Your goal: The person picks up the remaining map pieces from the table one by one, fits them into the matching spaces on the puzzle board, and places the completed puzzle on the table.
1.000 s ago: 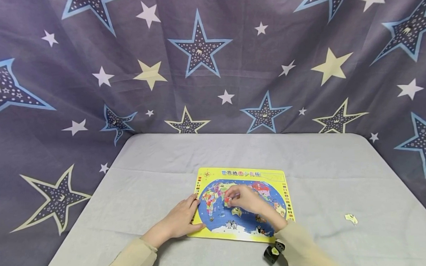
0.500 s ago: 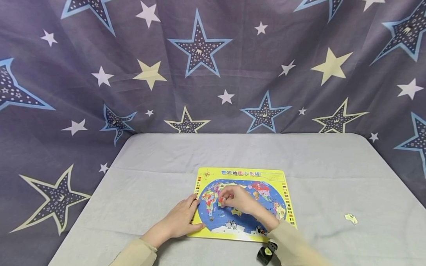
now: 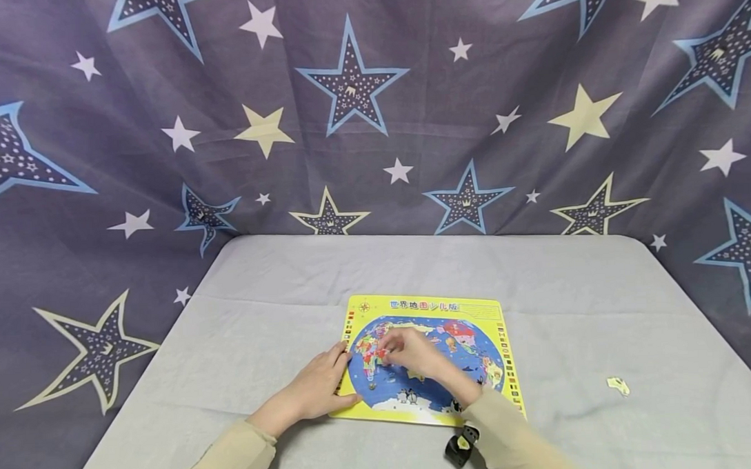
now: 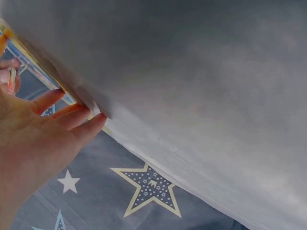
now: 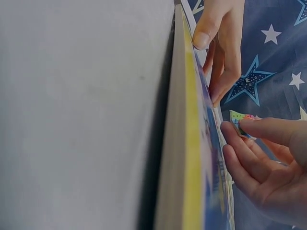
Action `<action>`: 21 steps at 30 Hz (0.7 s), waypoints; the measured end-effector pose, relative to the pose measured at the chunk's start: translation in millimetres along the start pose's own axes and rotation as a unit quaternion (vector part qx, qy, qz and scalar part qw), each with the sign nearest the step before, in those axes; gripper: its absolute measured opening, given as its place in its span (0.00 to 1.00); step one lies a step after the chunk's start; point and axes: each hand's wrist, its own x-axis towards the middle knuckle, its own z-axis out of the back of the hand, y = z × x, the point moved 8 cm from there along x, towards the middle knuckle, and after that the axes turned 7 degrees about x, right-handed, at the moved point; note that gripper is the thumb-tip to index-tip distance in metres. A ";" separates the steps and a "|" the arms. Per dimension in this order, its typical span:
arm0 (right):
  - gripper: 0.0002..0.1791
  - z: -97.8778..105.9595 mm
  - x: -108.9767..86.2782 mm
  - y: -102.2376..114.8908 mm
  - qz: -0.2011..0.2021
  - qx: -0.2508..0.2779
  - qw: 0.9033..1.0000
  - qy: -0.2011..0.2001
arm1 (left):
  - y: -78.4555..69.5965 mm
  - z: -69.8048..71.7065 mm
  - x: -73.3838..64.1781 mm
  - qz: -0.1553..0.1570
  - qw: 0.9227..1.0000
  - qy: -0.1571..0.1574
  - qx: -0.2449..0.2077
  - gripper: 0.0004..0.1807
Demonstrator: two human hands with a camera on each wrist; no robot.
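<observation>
A yellow-bordered world map puzzle board [image 3: 419, 418] lies on the grey-covered table. At its left edge rests my left hand [image 3: 318, 383], fingers straight and spread, thumb near the lower left corner. The left wrist view shows the fingertips [image 4: 98, 120] against the board's side. My right hand [image 3: 413, 352] is over the left-centre part of the map, close to the red and green area. Between its thumb and fingers it pinches a small multicoloured puzzle piece [image 5: 242, 123], green, red and blue; in the right wrist view the piece is tilted just off the map's surface.
A loose pale yellow-green piece [image 3: 618, 386] lies on the table right of the board. Below the right forearm is a black wrist device [image 3: 462, 447]. A star-patterned curtain [image 3: 372, 152] hangs behind the table [image 3: 278, 279] and along its sides.
My right hand has moved left across the map with the puzzle piece, uncovering more of the map's right side. The left hand stays in place.
</observation>
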 end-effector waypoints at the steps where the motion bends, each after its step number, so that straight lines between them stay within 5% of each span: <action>1: 0.07 -0.6 0.4 0.3 -0.001 -0.002 1.000 0.000 | -0.2 0.1 0.0 -0.001 1.000 -0.001 0.001 0.43; 21: 0.07 -9.4 8.0 3.1 0.000 -0.012 1.000 -0.002 | 1.1 -1.9 1.1 -0.002 1.000 -0.007 0.009 0.43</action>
